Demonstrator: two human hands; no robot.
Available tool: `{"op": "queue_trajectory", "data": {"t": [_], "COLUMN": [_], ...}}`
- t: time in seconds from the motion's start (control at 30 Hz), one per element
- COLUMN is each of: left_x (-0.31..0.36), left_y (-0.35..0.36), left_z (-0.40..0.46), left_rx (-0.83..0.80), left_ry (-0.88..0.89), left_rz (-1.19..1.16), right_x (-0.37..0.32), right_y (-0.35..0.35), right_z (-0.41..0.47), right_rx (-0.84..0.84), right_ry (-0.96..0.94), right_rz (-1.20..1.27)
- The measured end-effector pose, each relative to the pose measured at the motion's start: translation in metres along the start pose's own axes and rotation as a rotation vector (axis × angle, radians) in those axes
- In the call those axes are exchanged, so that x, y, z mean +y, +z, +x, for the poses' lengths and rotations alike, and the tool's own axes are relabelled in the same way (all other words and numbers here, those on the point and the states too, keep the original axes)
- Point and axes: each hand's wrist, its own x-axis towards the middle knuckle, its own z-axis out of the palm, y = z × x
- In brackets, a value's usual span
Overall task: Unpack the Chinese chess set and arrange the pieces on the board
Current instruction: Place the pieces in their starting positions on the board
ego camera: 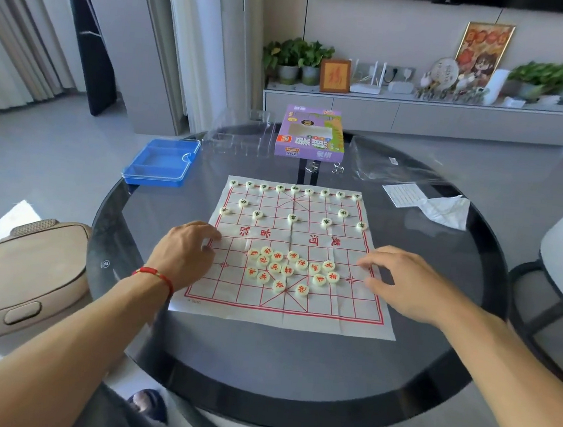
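Note:
A white cloth board (283,303) with red lines lies on the round glass table (258,366). Green-lettered pieces (294,189) stand in ordered rows on the board's far half. Several red-lettered pieces (288,269) lie in a loose cluster on the near half. My left hand (185,254), with a red string on its wrist, rests its bent fingertips on the board's left edge. At the right edge, my right hand (403,287) rests its fingertips on the cloth. I see no piece in either hand.
A purple game box (310,133) stands at the table's far side, with a clear plastic tray (239,133) and a blue case (163,162) to its left. A clear bag (391,162), a paper slip (402,194) and a tissue (445,210) lie far right. A beige bag (19,277) sits to the left.

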Motion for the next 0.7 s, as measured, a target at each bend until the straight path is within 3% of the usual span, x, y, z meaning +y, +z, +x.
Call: {"op": "queue_trajectory", "data": {"t": [0.27,0.4,0.53,0.7], "left_x": [-0.003,0.001,0.019,0.051], "left_y": [-0.001,-0.001,0.003,0.012], "left_z": [-0.001,0.0,-0.007,-0.02], "left_rx": [-0.002,-0.026,0.049,0.127], "left_ry": [0.058,0.047,0.115,0.208], "left_rz": [0.117,0.095,0.096,0.039], "right_x": [-0.008,-0.019,-0.037,-0.042], "right_y": [0.001,-0.003,-0.003,0.01], "right_z": [0.003,0.005,0.016,0.033], "right_rx": [-0.034,0.048,0.146,0.034], "right_ry": [-0.013,-0.049,-0.159,-0.196], "right_rz": [-0.067,-0.073,-0.006,0.0]}}
